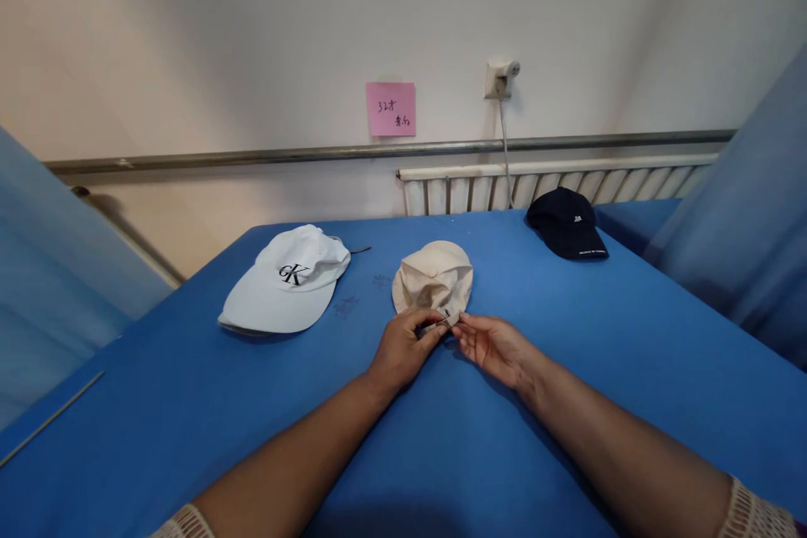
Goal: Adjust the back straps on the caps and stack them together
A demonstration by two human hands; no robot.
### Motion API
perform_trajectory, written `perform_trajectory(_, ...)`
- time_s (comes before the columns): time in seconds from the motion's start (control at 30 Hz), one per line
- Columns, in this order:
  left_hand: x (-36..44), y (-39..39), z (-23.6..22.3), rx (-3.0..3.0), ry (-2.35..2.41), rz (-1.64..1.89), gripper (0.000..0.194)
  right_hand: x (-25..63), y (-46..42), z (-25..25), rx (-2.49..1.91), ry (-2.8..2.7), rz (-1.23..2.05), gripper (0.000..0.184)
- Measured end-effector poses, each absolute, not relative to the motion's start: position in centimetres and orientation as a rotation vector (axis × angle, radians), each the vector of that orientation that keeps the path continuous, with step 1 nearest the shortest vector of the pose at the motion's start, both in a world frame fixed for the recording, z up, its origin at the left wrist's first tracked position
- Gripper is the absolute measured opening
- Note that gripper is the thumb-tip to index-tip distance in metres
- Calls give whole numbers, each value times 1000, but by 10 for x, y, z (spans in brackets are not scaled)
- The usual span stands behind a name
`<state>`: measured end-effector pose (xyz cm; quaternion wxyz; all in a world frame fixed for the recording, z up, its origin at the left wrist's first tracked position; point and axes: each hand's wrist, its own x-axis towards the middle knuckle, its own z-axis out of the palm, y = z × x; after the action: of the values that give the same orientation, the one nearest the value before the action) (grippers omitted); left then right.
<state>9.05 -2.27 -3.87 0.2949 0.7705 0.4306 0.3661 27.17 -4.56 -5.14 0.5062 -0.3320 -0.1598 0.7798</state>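
Observation:
In the middle of the blue table lies a beige cap [435, 269], its back strap side facing me. My left hand [407, 345] pinches the near edge of the cap at the back strap, thumb and fingers closed on it. Opposite it, my right hand [495, 349] holds the strap's other part between thumb and fingertips, close to the left fingertips. A small buckle seems to sit between the hands, but the fingers partly hide it.
A white cap [293, 277] with black letters rests to the left, its strap end sticking out. At the back right sits a dark navy cap [567, 223]. Behind the blue table [208, 437] are a radiator [561, 183], a rail and a wall socket [500, 80]. Blue curtains hang at both sides.

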Motion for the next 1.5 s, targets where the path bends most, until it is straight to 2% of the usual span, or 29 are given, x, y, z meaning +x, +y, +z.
perform_trajectory(0.8, 93, -27, -34, 2034, 1304, 874, 17, 263, -48, -45, -862, -582, 1729, 31)
perform_trajectory(1.3, 96, -30, -30, 2291, 1302, 956, 12, 262, -48, -49, -939, -671, 1675, 31)
perform_trajectory(1.5, 97, -32, -29, 2375, 1267, 932, 16, 258, -50, -50, -1004, -608, 1583, 44)
